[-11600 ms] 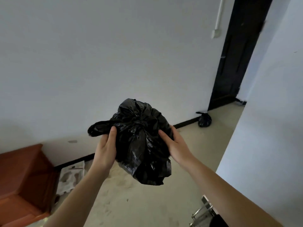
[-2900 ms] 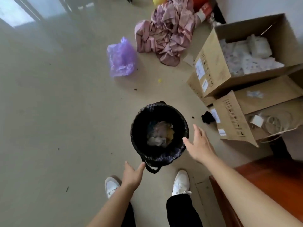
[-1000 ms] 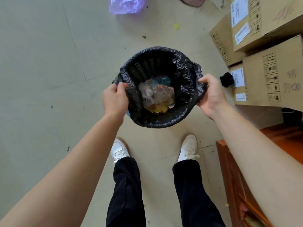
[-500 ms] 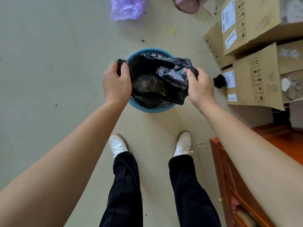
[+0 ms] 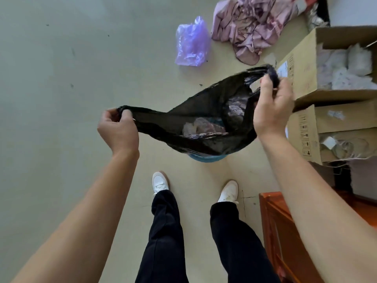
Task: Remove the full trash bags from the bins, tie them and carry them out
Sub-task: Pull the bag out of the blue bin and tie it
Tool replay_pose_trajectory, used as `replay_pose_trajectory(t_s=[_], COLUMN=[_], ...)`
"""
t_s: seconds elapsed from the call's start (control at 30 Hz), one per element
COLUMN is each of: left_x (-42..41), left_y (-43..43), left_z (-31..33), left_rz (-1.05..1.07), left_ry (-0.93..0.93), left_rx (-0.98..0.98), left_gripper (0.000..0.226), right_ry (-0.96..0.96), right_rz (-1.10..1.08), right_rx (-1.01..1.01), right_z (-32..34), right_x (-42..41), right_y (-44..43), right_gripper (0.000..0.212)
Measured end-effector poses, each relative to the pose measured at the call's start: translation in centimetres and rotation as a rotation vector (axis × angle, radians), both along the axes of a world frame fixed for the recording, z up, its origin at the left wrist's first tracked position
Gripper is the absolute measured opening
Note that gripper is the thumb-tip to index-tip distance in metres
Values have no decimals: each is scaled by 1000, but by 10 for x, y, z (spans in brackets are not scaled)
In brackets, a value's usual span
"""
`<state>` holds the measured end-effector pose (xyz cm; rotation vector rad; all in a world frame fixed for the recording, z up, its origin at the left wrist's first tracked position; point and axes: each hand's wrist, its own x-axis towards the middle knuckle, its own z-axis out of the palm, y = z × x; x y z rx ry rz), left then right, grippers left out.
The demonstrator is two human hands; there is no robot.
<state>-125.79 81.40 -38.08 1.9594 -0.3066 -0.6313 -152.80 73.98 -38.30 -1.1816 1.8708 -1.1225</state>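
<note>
A black trash bag [image 5: 195, 119] hangs stretched between both hands above a blue bin [image 5: 206, 157], of which only a strip of rim shows under the bag. Pale rubbish shows through the bag's open mouth. My left hand [image 5: 117, 129] pinches the bag's left handle, pulled out to the left. My right hand [image 5: 271, 107] grips the bag's right handle, raised higher near the cardboard boxes.
Open cardboard boxes [image 5: 334, 94] stand at the right. A purple plastic bag [image 5: 192, 42] and a heap of pink cloth [image 5: 253, 29] lie on the floor beyond. A reddish wooden cabinet [image 5: 285, 231] is at the lower right, beside my feet.
Both hands have lifted the bag up out of the bin and pulled its handles wide apart. The bin is now mostly hidden under the bag.
</note>
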Motion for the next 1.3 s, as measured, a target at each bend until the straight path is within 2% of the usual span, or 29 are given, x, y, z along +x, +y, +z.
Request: replay_pose_trajectory(t_s=[0.1,0.2,0.37,0.43,0.5,0.67,0.77,0.93,1.07,1.13,1.2,1.3], left_x=[1,13,70,101,132,197,227,255,257,254,248,243], left_y=[6,20,55,68,79,102,110,114,112,110,111,112], left_z=[39,64,76,68,53,8,-23,-97,-174,-211,-246,-305], left_rz=[-11,-7,-33,-15,-19,-217,-301,-247,-267,-286,-303,-354], left_ry=[-39,-67,-189,-180,-136,-4,14,-48,-201,-295,-348,-540], left_rx=[-98,-115,-50,-39,-9,66,71,31,-29,-112,-207,-315], left_gripper=[14,15,11,11,13,10,10,9,22,25,29,52], right_ry=[22,-2,-113,-238,-232,-101,-110,-41,-44,-98,-146,-144], right_rz=[165,352,420,407,393,357,336,364,449,449,429,414], right_rx=[-72,-79,-36,45,99,199,218,163,44,-73,-185,-306], right_z=[35,56,67,62,50,11,-24,-98,-172,-206,-242,-296], right_x=[24,53,108,136,163,228,252,282,296,300,302,305], right_y=[-2,8,43,55,62,74,78,79,86,91,95,103], right_gripper=[28,19,5,6,13,36,32,23,4,8,21,28])
